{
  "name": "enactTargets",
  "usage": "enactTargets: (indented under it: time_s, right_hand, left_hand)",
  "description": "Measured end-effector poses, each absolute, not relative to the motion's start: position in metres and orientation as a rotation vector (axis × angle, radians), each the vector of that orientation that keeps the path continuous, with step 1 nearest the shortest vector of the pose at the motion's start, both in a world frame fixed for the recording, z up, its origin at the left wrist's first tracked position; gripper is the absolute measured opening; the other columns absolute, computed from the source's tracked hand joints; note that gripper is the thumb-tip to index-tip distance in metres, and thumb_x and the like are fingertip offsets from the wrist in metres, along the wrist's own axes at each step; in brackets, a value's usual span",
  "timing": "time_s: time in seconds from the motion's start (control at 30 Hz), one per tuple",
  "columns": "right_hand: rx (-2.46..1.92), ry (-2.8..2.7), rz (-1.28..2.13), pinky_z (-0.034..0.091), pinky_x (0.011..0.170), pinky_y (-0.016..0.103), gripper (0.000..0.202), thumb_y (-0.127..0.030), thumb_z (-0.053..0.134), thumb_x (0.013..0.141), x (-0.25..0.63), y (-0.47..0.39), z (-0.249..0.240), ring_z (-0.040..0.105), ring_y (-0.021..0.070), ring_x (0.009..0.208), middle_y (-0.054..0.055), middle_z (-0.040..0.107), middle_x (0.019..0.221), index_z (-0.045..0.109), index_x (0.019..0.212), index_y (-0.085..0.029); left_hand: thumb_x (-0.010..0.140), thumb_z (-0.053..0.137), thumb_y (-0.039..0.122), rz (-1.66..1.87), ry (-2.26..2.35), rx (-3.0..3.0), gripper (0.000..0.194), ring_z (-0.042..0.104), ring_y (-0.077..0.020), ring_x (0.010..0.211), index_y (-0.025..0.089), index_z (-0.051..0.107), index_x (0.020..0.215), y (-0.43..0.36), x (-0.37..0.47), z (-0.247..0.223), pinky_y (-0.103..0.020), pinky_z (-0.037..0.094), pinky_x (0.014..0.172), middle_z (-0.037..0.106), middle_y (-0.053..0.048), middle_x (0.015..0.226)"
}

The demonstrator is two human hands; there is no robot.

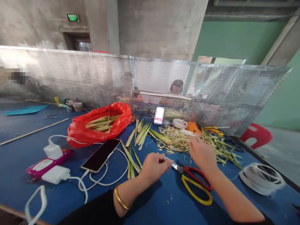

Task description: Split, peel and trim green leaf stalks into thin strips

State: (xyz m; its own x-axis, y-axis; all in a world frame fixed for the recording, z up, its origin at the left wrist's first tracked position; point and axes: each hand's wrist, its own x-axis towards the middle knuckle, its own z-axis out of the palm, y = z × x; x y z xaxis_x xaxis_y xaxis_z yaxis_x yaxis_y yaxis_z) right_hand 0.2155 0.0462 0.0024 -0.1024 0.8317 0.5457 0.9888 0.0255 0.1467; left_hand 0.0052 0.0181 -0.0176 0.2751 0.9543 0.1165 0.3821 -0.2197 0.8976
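My left hand is closed in a pinch just beside the blade tips of the scissors. What its fingertips hold, if anything, is too small to make out. The scissors lie on the table with one red and one yellow handle loop. My right hand reaches over a heap of pale leaf trimmings, its fingertips near a small white item. Its fingers are mostly hidden behind the back of the hand. Long green-yellow leaf strips lie left of the heap.
A red plastic bag holds more leaf strips. Left of my arms lie a phone, white cables and a magenta power strip. A coil of white cord sits at right. A perforated metal screen borders the table; people sit behind it.
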Motion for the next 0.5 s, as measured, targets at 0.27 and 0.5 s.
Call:
enactTargets:
  time_s: [0.27,0.5]
  right_hand:
    - [-1.224,-2.253,-0.677,0.032,0.087,0.035,0.019,-0.019,0.047,0.090,0.184,0.015,-0.019,0.057,0.0173,0.067,0.003,0.065,0.068,0.064,0.081,-0.016]
    - [-1.294,-2.301,-0.658,0.030,0.091,0.037,0.017,-0.018,0.050,0.087,0.193,0.023,-0.027,0.059,0.0188,0.071,0.003,0.066,0.068,0.064,0.077,-0.018]
  left_hand:
    - [0.074,0.058,0.030,0.764,1.795,2.175,0.020,0.064,-0.0198,0.085,0.027,0.074,0.085,0.064,-0.029,0.011,-0.026,0.045,0.069,0.073,-0.001,0.088]
    - [0.079,0.044,0.020,0.684,2.214,2.094,0.034,0.062,-0.0252,0.097,0.025,0.070,0.101,0.086,-0.097,0.044,-0.032,0.045,0.076,0.070,-0.007,0.104]
